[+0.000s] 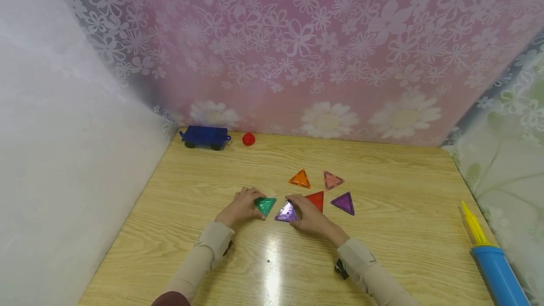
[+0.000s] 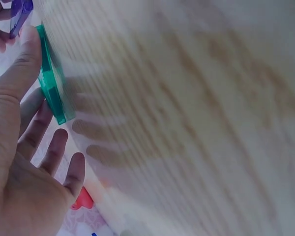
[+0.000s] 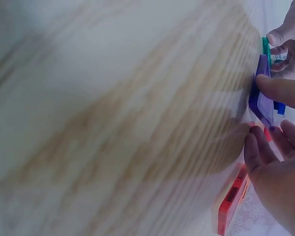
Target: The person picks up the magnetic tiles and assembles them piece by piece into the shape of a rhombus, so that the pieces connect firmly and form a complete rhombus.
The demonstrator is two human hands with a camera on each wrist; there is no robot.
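My left hand (image 1: 242, 207) pinches a green triangular tile (image 1: 265, 206) between thumb and fingers, close over the table; in the left wrist view the tile (image 2: 50, 81) appears edge-on, other fingers spread apart. To its right, my right hand (image 1: 312, 216) grips a light purple triangular tile (image 1: 286, 212) by its edges, thumb on the near side. The right wrist view shows this purple tile (image 3: 260, 93) tilted near the tabletop. A red triangular tile (image 1: 316, 199) lies just beyond the right hand, partly hidden by it.
An orange tile (image 1: 300, 179), a pink tile (image 1: 333, 180) and a dark purple tile (image 1: 344, 203) lie behind and right of the hands. A blue toy wagon (image 1: 206, 137) and a small red piece (image 1: 248, 139) stand at the back. A blue-yellow pump (image 1: 495, 263) lies at right.
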